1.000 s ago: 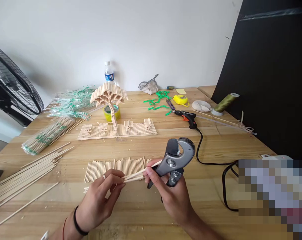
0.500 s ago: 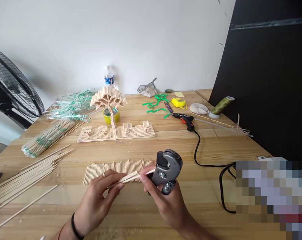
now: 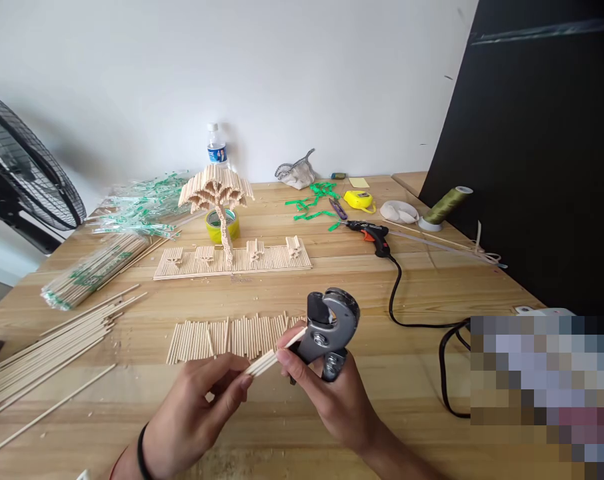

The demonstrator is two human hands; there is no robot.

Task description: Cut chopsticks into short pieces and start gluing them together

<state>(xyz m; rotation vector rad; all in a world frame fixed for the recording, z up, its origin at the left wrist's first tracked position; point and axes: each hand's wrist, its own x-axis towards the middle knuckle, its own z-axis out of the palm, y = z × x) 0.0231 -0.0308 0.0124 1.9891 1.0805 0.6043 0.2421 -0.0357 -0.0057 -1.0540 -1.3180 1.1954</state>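
Note:
My left hand (image 3: 197, 407) pinches the near end of a small bundle of thin wooden sticks (image 3: 269, 357) just above the table. My right hand (image 3: 327, 393) grips a grey cutter (image 3: 327, 330) with curved jaws, and its fingertips also touch the sticks' far end. The sticks point into the cutter's jaws. Just behind my hands lies a row of short cut stick pieces (image 3: 227, 335). Farther back stands a stick model of a tree (image 3: 217, 207) on a flat stick base (image 3: 232, 261).
Long loose sticks (image 3: 47, 353) and wrapped stick bundles (image 3: 92, 267) lie at the left. A glue gun (image 3: 372, 235) with a black cord (image 3: 407, 313), yellow tape measure (image 3: 359, 200), green strips, thread spool (image 3: 445, 207), tape roll (image 3: 215, 227) and water bottle (image 3: 216, 150) sit farther back. A fan (image 3: 22, 173) stands left.
The cutter has come nearer and to the left, and its jaws now sit round the stick ends. My left hand has slid back toward me along the sticks.

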